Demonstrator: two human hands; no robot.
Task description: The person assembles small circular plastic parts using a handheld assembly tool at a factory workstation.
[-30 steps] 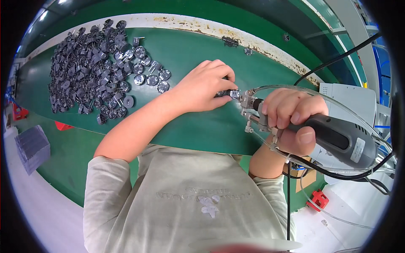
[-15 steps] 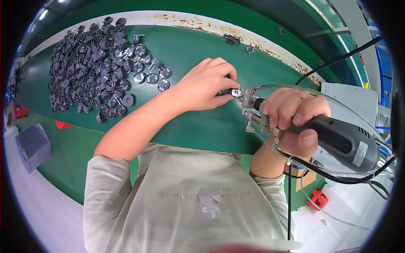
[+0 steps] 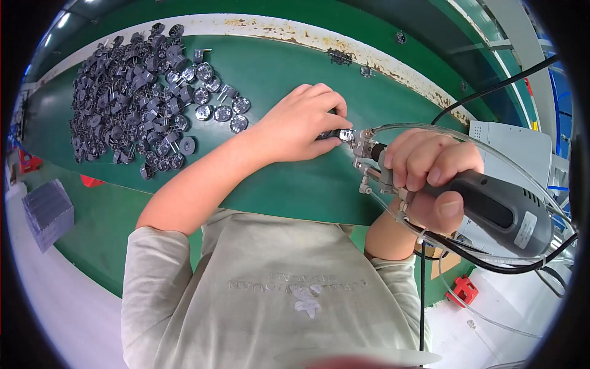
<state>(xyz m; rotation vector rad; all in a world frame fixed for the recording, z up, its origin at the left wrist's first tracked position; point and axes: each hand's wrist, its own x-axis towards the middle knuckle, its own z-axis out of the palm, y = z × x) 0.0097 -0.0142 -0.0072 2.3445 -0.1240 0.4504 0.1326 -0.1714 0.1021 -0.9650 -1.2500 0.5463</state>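
Note:
My left hand [image 3: 304, 126] rests low over the green bench, thumb and fingers closed round a small dark round part [image 3: 346, 135] whose silvery face points right. My right hand [image 3: 430, 163] is wrapped round a grey electric screwdriver [image 3: 501, 212], tilted with its metal front end toward my left fingers. The screwdriver's tip meets or nearly meets the part's silvery face; contact is too small to make out. Clear air tubes and metal fittings are clamped to its nose. Most of the held part is hidden by my fingers.
A large heap of similar dark round parts [image 3: 123, 98] with pins covers the bench's left side, several lying loose at its right edge. A worn white rail [image 3: 270, 27] borders the back. Right, a pale grey box [image 3: 513, 147] stands near black cables [image 3: 491, 92] and tubes.
Almost nothing differs. The screwdriver and my right hand have shifted very slightly right; my left hand still grips the part in the same spot.

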